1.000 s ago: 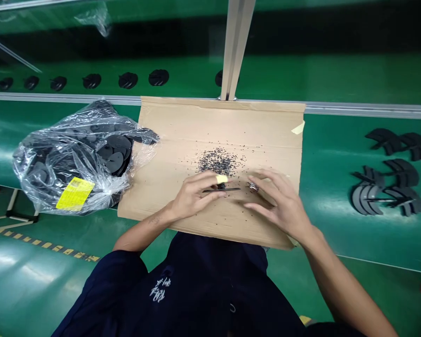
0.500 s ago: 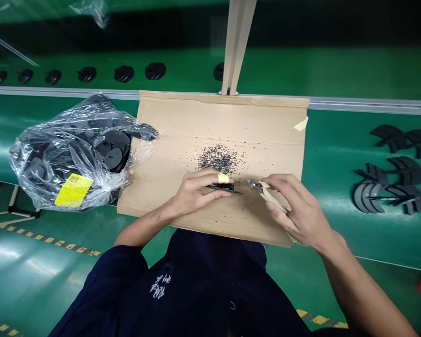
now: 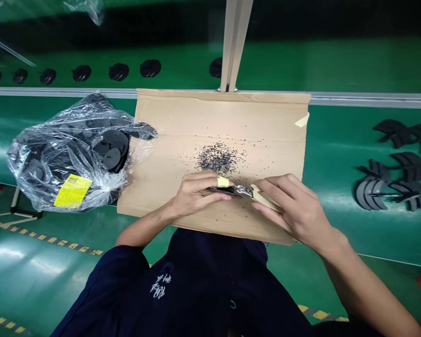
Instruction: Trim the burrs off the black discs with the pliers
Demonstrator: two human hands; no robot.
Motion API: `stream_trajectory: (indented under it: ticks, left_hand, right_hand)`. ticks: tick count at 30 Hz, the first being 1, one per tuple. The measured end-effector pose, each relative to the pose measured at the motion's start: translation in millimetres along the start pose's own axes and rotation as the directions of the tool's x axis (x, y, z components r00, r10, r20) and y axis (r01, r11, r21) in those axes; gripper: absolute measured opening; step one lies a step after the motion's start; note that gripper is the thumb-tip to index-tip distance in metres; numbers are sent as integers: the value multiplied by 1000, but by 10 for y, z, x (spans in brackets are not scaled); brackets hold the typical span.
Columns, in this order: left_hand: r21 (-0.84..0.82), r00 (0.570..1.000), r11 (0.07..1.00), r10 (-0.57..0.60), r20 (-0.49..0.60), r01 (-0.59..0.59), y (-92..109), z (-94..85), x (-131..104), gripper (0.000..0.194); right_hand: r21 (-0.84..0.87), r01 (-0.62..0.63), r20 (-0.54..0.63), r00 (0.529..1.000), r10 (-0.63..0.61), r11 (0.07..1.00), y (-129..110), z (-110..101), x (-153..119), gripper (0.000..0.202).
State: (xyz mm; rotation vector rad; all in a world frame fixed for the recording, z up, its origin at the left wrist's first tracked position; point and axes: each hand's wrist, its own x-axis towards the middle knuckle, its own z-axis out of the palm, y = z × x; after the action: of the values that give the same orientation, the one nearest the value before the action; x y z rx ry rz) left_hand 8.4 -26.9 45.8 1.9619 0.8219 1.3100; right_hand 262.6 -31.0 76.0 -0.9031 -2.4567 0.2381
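Observation:
Between thumb and fingers, my left hand (image 3: 196,191) pinches a thin black part (image 3: 228,190); yellow tape wraps one fingertip. My right hand (image 3: 298,206) is closed around pliers (image 3: 244,189) with pale wrapped handles. The metal jaws meet the right end of the black part, though their exact bite is too small to make out. Both hands are above the front half of a cardboard sheet (image 3: 182,112). Many tiny black bits (image 3: 215,158) lie scattered on the cardboard just beyond my fingers.
A clear plastic bag (image 3: 70,154) of black discs lies left, overlapping the cardboard. Curved black parts (image 3: 372,193) sit on the green table at right. Behind, an upright post (image 3: 235,47) rises from a metal rail, with black pieces (image 3: 118,71) in a row beyond.
My right hand has moved left with the pliers, and their jaws have come to the black part. My left hand keeps its hold. The view has shifted slightly.

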Motion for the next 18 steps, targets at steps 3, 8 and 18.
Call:
stream_trajectory:
  ticks: [3, 8, 18]
  left_hand:
    - [-42, 1000, 999, 1, -6, -2, -13, 18, -19, 20]
    - [-62, 997, 997, -48, -60, 44, -31, 44, -36, 22]
    - [76, 999, 996, -44, -12, 45, -116, 102, 3, 19]
  right_hand:
    - [32, 7, 13, 1000, -7, 999, 12, -9, 5, 26]
    - [379, -197, 16, 978, 206, 904, -13, 97, -26, 22]
    - [335, -262, -117, 942, 316, 905, -202, 318, 83, 17]
